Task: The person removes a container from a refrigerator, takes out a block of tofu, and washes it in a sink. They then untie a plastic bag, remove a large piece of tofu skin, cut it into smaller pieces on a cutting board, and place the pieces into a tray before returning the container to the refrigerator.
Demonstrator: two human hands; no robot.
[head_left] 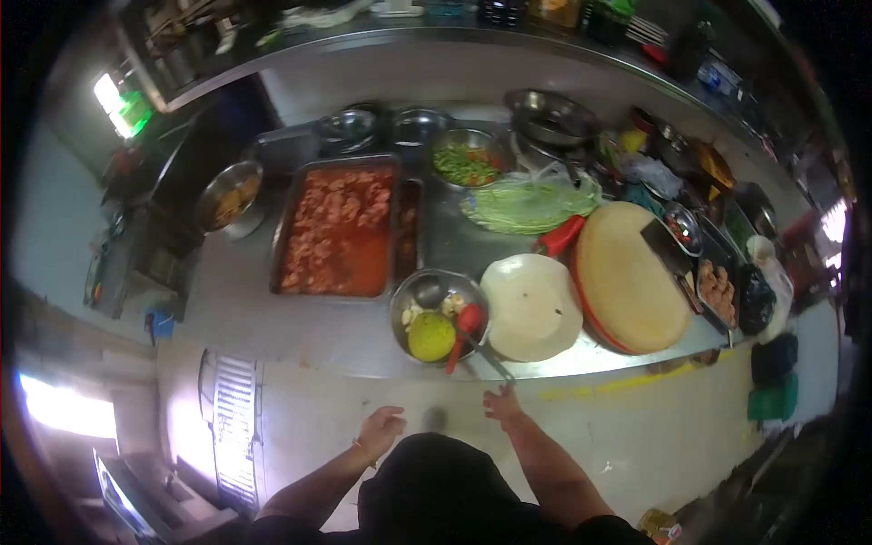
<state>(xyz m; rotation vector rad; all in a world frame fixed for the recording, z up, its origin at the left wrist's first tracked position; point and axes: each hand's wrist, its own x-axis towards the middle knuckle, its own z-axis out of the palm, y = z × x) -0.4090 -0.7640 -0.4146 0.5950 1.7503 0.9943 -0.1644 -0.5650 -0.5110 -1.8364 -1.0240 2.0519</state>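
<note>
Both my hands are in front of the counter's near edge. My left hand holds nothing, with the thumb and fingers apart. My right hand has its fingers spread, close below the end of a metal handle; I see no grip on it. That handle sticks out of a steel bowl holding a ladle, a round yellow-green item, a red utensil and pale pieces like garlic. Beside the bowl sits a white plate with a wavy rim.
Left stands a tray of meat in red sauce. Right is a round chopping board with a cleaver on it. Behind are bagged green vegetables and a bowl of cut greens. A shelf runs overhead.
</note>
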